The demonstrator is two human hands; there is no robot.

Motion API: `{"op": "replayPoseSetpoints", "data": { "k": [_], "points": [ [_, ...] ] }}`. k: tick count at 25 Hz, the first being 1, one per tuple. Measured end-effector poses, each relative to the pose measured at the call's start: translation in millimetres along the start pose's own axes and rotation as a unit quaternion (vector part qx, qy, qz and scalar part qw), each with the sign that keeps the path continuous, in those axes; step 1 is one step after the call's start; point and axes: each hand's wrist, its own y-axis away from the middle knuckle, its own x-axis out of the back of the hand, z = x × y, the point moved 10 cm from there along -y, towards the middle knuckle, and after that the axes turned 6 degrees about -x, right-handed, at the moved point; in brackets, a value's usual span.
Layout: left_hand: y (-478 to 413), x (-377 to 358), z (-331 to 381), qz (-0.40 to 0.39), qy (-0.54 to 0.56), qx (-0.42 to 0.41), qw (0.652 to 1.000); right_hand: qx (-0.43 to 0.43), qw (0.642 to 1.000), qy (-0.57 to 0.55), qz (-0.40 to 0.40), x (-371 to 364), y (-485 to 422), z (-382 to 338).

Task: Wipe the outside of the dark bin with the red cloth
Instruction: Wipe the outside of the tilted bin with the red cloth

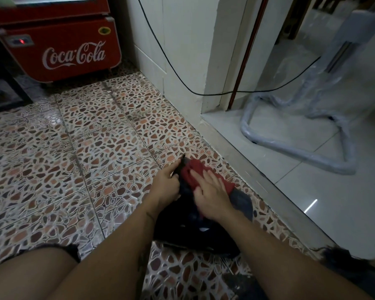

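My bare knees and forearms fill the bottom of the view; I am sitting on the patterned tile floor [78,131] with the dark bin [183,226] lying on its side between my legs, its far end pointing away from me toward the raised grey threshold [258,169].

My left hand [168,180] is closed around the far left edge of the bin, fingers curled over it, holding it steady. My right hand [209,194] lies flat and open, palm down, pressing the red cloth [196,169] against the upper side of the bin. It is not pinching the cloth, only pinning it under the spread fingers. The cloth is bunched, with folds sticking out beyond my fingertips and to the right.

As I judge it, the wiping is under way on the top face only. To do it well I would keep the left hand firm so the bin does not roll, and press evenly through the whole palm rather than the fingertips. I would stroke along the length in overlapping passes, then turn the bin to reach the sides now facing the floor. Flattening the cloth first would give more contact. The bin's surface is too dark here for me to tell which parts are clean.
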Motion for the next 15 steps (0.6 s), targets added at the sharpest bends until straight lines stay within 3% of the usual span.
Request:
{"op": "replayPoseSetpoints", "data": {
  "k": [3, 7, 9, 12, 15],
  "points": [
    [5.8, -4.8, 13.7, -0.001, 0.014, 0.007, 1.0, 0.008, 1.0, -0.001, 0.02, 7.7, 39.0, 39.9],
    [17.0, -5.6, 17.9, 0.015, -0.016, 0.029, 0.999, -0.124, 0.992, 0.021, 0.007, 16.9, 52.0, 103.8],
    [30.0, -2.0, 23.1, 0.029, -0.085, -0.016, 0.996, -0.145, 0.989, 0.027, -0.007, 20.0, 47.9, 113.4],
    [55.1, 4.7, 32.0, 0.019, -0.231, -0.131, 0.964, -0.149, 0.988, 0.036, -0.007, 20.8, 42.2, 106.2],
    [68.6, 14.9, 23.7, 0.011, -0.25, -0.155, 0.956, -0.175, 0.984, 0.018, -0.018, 22.0, 36.3, 93.9]
  ]
}}
